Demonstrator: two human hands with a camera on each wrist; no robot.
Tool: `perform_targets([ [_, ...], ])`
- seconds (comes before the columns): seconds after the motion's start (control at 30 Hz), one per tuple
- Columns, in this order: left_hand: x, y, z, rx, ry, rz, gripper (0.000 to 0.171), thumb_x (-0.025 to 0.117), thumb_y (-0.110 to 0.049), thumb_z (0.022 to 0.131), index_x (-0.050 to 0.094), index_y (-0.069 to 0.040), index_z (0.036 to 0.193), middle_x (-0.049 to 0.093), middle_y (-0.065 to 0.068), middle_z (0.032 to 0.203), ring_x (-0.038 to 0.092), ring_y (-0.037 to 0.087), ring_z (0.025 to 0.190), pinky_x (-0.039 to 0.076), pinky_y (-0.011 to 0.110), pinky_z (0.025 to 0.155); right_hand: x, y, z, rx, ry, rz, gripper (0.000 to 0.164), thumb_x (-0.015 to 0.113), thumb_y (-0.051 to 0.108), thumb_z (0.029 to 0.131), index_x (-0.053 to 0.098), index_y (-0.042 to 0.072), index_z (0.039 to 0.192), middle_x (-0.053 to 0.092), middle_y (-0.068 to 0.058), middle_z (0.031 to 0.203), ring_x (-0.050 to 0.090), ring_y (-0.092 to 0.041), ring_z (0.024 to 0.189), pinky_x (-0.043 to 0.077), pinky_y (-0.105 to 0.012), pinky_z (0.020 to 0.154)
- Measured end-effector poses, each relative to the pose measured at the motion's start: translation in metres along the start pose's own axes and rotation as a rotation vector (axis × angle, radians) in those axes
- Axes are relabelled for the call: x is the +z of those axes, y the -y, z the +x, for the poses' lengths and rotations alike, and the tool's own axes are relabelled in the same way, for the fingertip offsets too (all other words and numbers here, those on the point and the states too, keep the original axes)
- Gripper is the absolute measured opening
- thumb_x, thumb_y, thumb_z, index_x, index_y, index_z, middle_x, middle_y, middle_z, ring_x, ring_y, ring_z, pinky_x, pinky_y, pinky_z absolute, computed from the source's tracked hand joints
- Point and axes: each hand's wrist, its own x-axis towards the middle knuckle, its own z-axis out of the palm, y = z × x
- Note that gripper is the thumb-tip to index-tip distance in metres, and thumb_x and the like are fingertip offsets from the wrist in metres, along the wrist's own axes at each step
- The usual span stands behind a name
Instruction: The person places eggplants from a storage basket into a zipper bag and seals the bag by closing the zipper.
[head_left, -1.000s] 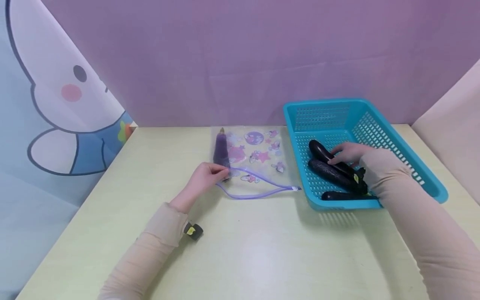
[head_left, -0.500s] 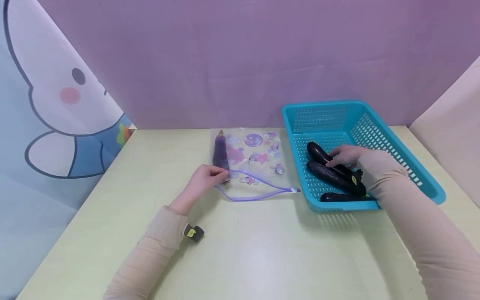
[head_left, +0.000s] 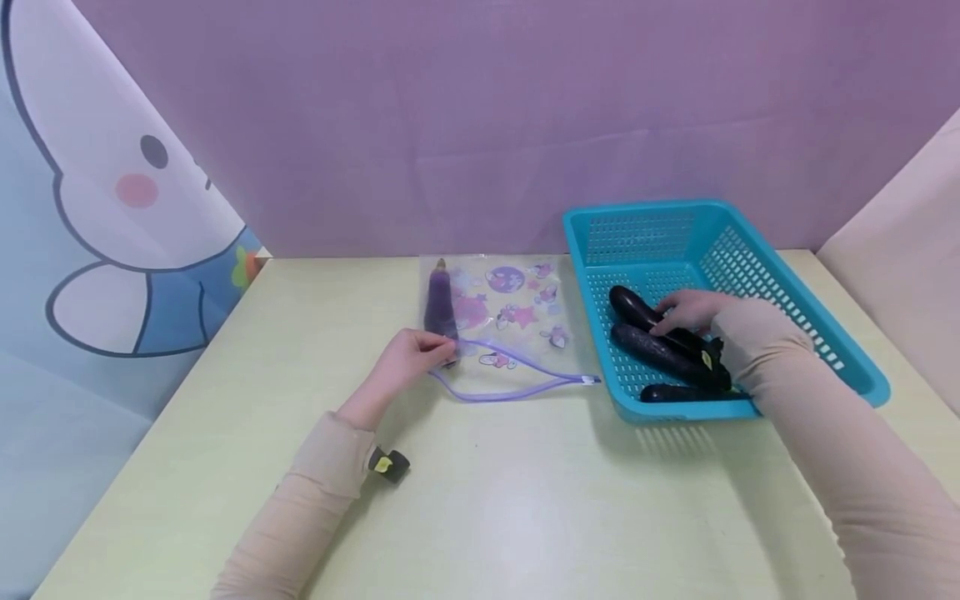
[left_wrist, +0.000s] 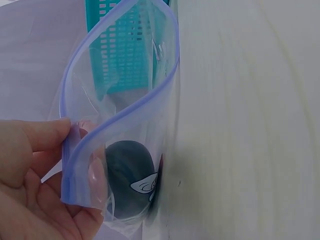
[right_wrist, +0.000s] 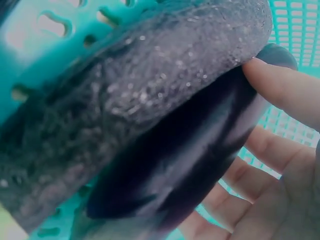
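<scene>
My left hand (head_left: 405, 358) pinches the left end of a clear zip bag's (left_wrist: 120, 107) purple mouth strip between thumb and fingers. The bag lies on the table with its mouth spread open. Inside, along the left side, lies one eggplant (head_left: 441, 308); its dark rounded end shows in the left wrist view. My right hand (head_left: 693, 310) reaches into a turquoise basket (head_left: 637, 236) and holds a smooth, glossy eggplant (right_wrist: 185, 150), thumb on one side and fingers on the other. Against it rests a wrinkled-looking eggplant (right_wrist: 150, 75). A slimmer eggplant (head_left: 686, 394) lies along the basket's near wall.
The pale table (head_left: 480, 500) carries the bag at centre back and the basket to its right. A purple backdrop (head_left: 480, 125) rises behind. To the left hangs a blue cartoon-printed sheet (head_left: 97, 375). The bag's strip reaches almost to the basket's left wall.
The smooth eggplant has shifted very slightly left in the basket with my right hand. My left hand keeps its pinch on the bag. The head view has tilted a little.
</scene>
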Motion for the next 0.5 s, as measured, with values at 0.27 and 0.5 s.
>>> perform_targets([
  [0.27,-0.0013,-0.0011,-0.0002,0.024,0.018,0.037,0.023,0.06,-0.013,0.092,0.069,0.004,0.105,0.071,0.019,0.099,0.064,0.021,0.083,0.047,0.022,0.067,0.0007,0.0007,0.0026,-0.048,-0.026,-0.038,0.064,0.058,0.024,0.092,0.032,-0.016,0.134,0.034,-0.04,0.135,0.045,-0.05,0.118,0.046,-0.053,0.092],
  [0.5,-0.0024,-0.0021,-0.0004,0.022,0.03,0.046,0.022,0.061,-0.013,0.092,0.069,0.002,0.105,0.071,0.017,0.098,0.058,0.017,0.075,0.043,0.023,0.063,0.0003,0.0007,0.0015,-0.062,-0.056,-0.098,0.065,0.059,0.023,0.091,0.033,-0.019,0.133,0.034,-0.041,0.134,0.046,-0.051,0.116,0.048,-0.052,0.089],
])
